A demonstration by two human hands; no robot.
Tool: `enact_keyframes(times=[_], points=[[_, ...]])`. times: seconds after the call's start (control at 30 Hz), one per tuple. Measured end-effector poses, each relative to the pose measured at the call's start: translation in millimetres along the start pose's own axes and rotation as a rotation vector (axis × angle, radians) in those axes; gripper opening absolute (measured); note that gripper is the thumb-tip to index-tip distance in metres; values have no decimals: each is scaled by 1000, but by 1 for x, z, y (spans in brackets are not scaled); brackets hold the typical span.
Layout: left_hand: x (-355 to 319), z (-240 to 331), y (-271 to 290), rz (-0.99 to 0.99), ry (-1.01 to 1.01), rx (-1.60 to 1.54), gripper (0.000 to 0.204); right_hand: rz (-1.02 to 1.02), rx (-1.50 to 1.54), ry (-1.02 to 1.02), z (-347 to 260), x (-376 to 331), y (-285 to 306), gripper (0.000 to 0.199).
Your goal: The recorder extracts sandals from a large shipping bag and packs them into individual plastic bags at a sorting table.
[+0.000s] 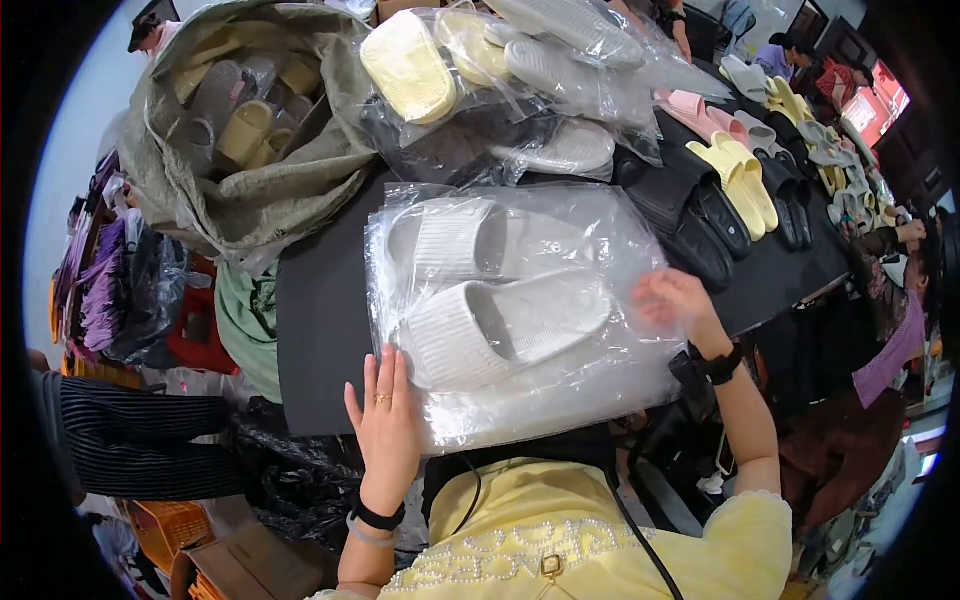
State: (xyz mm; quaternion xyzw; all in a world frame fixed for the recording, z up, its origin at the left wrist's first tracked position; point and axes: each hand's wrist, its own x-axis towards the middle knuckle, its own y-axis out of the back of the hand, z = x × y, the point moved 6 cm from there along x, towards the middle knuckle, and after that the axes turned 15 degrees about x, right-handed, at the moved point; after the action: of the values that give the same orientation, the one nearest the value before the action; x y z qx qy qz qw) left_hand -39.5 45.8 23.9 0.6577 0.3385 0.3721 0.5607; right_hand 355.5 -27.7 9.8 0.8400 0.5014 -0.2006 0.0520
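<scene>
A pair of white slide slippers [455, 335] lies side by side inside a clear plastic bag [570, 385] on the black table in front of me. Both toes point left, and their straps are ribbed. My left hand [388, 430] rests flat at the bag's lower left edge, fingers stretched out and holding nothing. At the bag's right edge is my right hand [672, 300], its fingers bent and smeared by motion. Whether they grip the plastic cannot be made out. More clear plastic seems to lie beneath the bagged pair.
A woven sack [250, 215] of slippers stands at the back left. Bagged slippers [575, 65] are heaped behind my work. Black slides [690, 215], yellow slides [738, 180] and several other pairs line the table's right side. Other people are at the far edges.
</scene>
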Motion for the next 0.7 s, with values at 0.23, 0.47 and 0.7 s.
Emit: enact_keyframes(times=[0.23, 0.47, 0.7], points=[[-7, -3, 20, 56, -55, -241, 58, -68, -640, 441, -68, -4, -24, 46], [22, 13, 29, 258, 55, -600, 63, -275, -917, 808, -106, 2, -104, 74], [15, 22, -5, 177, -93, -358, 80, 100, -617, 631, -97, 68, -40, 28]])
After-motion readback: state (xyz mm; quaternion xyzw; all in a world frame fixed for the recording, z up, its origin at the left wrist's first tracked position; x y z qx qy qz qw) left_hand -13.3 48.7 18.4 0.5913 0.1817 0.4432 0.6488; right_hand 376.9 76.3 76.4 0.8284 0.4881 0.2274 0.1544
